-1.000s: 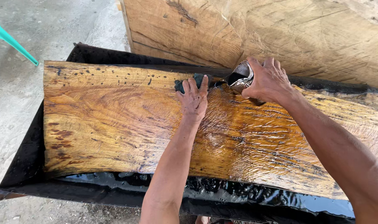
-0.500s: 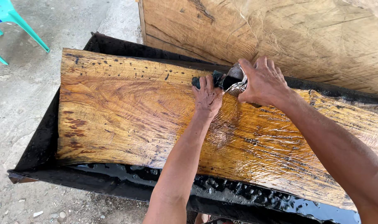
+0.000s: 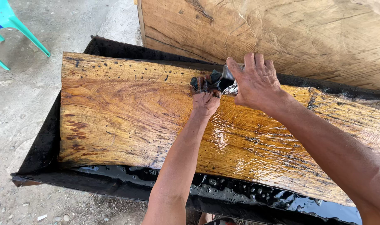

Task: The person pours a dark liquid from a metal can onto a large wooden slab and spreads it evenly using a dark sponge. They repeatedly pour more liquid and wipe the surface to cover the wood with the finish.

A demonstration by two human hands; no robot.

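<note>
— What do we see, starting from the left?

— We see a turquoise plastic chair [image 3: 11, 23] on the concrete floor [image 3: 15, 121], then the black tray [image 3: 44, 146] lined with dark wet sheeting, and the wooden slab [image 3: 123, 112] lying lengthwise in it, golden-brown, with small dark pits along its far edge.

— And our hands?

— Our left hand [image 3: 206, 102] sits near the slab's far edge, fingers curled and pressed down on a dark wet rag [image 3: 204, 82] (black, soaked, bunched up). Just beside it, touching the rag, our right hand [image 3: 256, 81] is wrapped around a small shiny metal can [image 3: 229, 79], tipped toward the rag; most of the can is hidden under our fingers.

— The slab to the right of that?

— It glistens wet below and to the right of the hands, while the left part looks duller. Dark liquid [image 3: 248, 193] pools in the tray along the near edge. Behind the tray a second large pale wooden slab [image 3: 281, 37] stands upright.
</note>
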